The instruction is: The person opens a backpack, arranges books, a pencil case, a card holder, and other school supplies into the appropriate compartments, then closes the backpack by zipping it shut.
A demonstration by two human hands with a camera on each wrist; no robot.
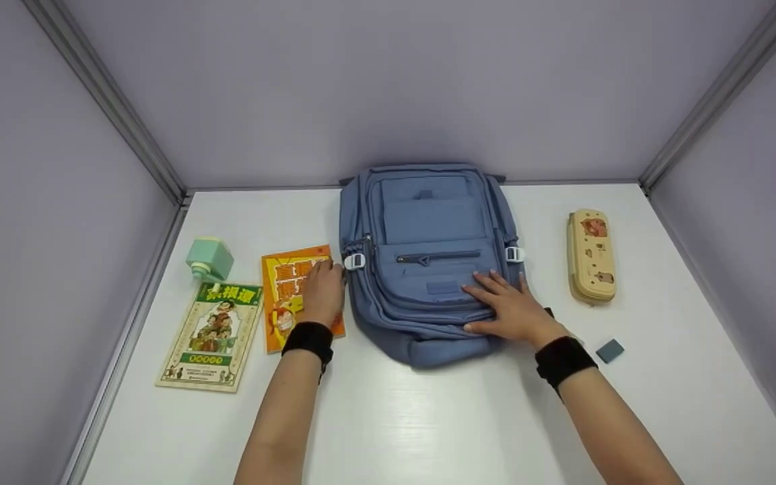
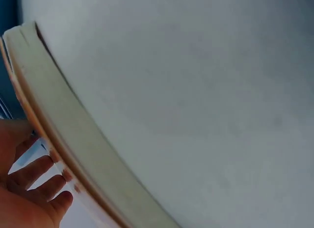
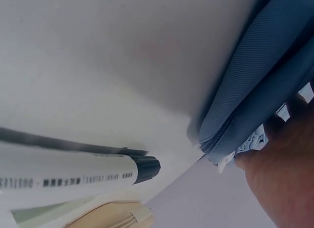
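Even, soft light from above; the table [image 1: 428, 417] shows mild glare and faint shadows. Head view sharp, corners bowed. Both wrist views are blurred, too close.

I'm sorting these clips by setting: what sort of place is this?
Probably a staged recording booth, not a real room: plain lilac walls with metal corner rails enclose a white table holding a blue backpack, books and a pencil case.
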